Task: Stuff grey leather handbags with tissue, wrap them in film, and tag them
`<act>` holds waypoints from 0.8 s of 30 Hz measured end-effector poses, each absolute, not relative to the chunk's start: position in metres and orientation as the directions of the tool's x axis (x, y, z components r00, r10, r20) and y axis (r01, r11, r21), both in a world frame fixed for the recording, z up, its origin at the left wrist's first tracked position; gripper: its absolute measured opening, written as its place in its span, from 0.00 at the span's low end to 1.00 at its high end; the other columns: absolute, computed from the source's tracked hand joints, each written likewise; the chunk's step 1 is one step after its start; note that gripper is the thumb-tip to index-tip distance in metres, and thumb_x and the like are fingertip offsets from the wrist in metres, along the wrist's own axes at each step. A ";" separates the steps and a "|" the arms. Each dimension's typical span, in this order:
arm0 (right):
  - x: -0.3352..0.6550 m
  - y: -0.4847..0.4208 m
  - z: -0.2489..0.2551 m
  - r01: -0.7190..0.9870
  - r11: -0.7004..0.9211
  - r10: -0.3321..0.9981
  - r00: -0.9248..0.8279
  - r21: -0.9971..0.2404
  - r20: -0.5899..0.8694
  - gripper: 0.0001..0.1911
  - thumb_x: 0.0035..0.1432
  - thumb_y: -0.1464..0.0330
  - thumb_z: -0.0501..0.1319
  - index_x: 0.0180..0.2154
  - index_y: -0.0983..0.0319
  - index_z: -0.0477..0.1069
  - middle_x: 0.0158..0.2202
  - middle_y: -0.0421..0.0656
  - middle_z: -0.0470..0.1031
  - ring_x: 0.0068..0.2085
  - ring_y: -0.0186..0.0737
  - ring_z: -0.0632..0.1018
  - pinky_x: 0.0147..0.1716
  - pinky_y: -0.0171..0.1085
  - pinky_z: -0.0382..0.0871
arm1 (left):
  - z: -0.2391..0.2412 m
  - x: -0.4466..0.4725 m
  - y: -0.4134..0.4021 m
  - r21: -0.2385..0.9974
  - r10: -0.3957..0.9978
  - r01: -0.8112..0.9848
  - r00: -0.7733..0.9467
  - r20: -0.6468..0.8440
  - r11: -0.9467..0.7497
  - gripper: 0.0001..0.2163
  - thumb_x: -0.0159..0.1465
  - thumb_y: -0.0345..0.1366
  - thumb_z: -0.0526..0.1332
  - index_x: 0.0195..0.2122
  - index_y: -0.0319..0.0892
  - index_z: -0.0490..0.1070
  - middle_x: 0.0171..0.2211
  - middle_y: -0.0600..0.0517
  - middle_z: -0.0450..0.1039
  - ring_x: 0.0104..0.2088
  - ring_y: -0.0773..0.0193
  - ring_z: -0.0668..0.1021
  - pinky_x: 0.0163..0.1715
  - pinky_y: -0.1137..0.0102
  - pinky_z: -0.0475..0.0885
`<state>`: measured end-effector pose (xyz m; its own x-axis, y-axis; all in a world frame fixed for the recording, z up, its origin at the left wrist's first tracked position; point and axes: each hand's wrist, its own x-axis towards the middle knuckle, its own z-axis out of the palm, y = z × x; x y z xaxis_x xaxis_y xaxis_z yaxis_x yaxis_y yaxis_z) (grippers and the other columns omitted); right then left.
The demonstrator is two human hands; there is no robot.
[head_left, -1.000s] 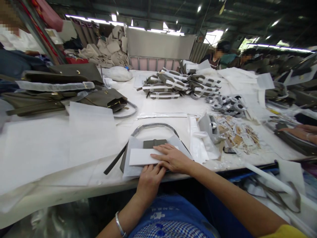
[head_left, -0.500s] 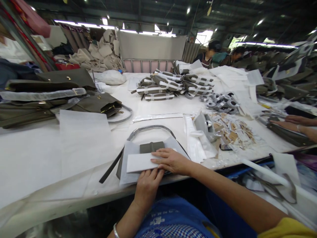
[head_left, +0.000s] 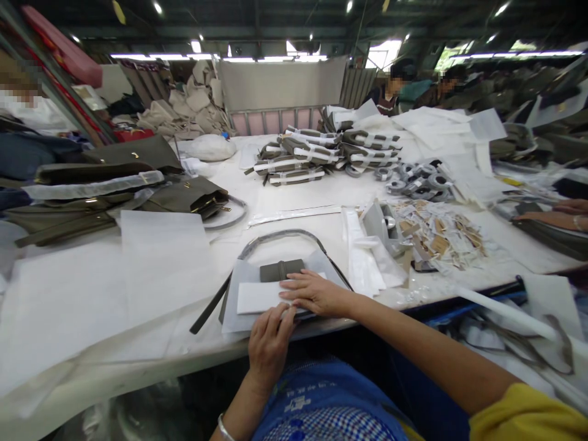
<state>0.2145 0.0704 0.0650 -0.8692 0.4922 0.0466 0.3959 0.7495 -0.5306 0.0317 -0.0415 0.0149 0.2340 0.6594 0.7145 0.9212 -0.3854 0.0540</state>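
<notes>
On the near table edge lies a dark olive handbag (head_left: 222, 311), flat, with its wrapped handle (head_left: 280, 234) arched away from me. A translucent paper sheet (head_left: 243, 274) covers most of it. On that sheet rest a folded olive piece (head_left: 281, 270) with a raised middle band and a white pad (head_left: 258, 297). My right hand (head_left: 318, 295) lies flat across the pad's right part, fingers stretched out. My left hand (head_left: 271, 335) is at the pad's near edge, its fingers bent together; what they pinch, if anything, is hidden.
Olive bags (head_left: 169, 196) are piled at left beside large paper sheets (head_left: 165, 257). Further back stands a stack of wrapped straps (head_left: 303, 153). To the right are a grey tape dispenser (head_left: 379, 226) and loose tags (head_left: 441, 236). A co-worker's hand (head_left: 555, 219) is at far right.
My left hand has drawn slightly back and its fingers have curled more at the pad's near edge. My right hand stays flat on the pad. The view has shifted slightly.
</notes>
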 end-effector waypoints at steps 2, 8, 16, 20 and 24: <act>0.214 0.070 0.065 0.391 0.755 0.490 -0.870 -0.526 0.058 0.21 0.70 0.65 0.52 0.62 0.54 0.64 0.65 0.45 0.63 0.68 0.48 0.57 0.65 0.57 0.47 | 0.026 0.035 -0.040 0.034 0.727 0.948 0.219 0.650 -0.316 0.19 0.67 0.35 0.60 0.59 0.46 0.68 0.56 0.46 0.72 0.55 0.51 0.74 0.59 0.55 0.63; 0.209 0.069 0.060 0.357 0.812 0.467 -0.872 -0.461 0.147 0.20 0.69 0.68 0.53 0.60 0.59 0.68 0.61 0.50 0.68 0.66 0.47 0.62 0.64 0.56 0.53 | 0.031 0.035 -0.029 -0.039 0.805 0.911 0.382 0.454 -0.410 0.29 0.69 0.28 0.52 0.70 0.39 0.46 0.67 0.38 0.55 0.65 0.50 0.63 0.61 0.53 0.64; 0.262 0.007 0.066 0.404 0.735 0.666 -0.581 -0.545 0.468 0.10 0.66 0.66 0.57 0.39 0.60 0.76 0.38 0.46 0.80 0.43 0.42 0.79 0.48 0.41 0.73 | 0.017 0.026 -0.029 -0.085 0.781 0.895 0.426 0.456 -0.439 0.28 0.69 0.28 0.52 0.69 0.45 0.48 0.68 0.40 0.50 0.65 0.50 0.63 0.60 0.55 0.66; 0.288 -0.035 0.054 0.492 0.222 0.964 -0.241 -0.842 0.114 0.13 0.67 0.62 0.55 0.35 0.60 0.75 0.29 0.43 0.77 0.31 0.41 0.79 0.34 0.41 0.75 | 0.020 0.028 -0.029 -0.062 0.792 0.896 0.419 0.443 -0.439 0.28 0.69 0.28 0.54 0.69 0.48 0.50 0.69 0.40 0.49 0.65 0.50 0.62 0.61 0.55 0.66; 0.286 -0.048 0.043 0.117 -0.287 0.944 -0.134 -0.951 -0.302 0.15 0.61 0.56 0.61 0.39 0.62 0.72 0.36 0.45 0.77 0.41 0.45 0.81 0.38 0.42 0.78 | 0.021 0.028 -0.029 -0.043 0.797 0.895 0.416 0.438 -0.444 0.27 0.69 0.30 0.55 0.68 0.49 0.51 0.69 0.40 0.49 0.65 0.49 0.62 0.61 0.54 0.65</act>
<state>0.2857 -0.0485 0.0429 -0.1340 0.9439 -0.3017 0.1168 -0.2873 -0.9507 0.0276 -0.0288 0.0212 0.4161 0.7970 0.4378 0.8951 -0.4437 -0.0429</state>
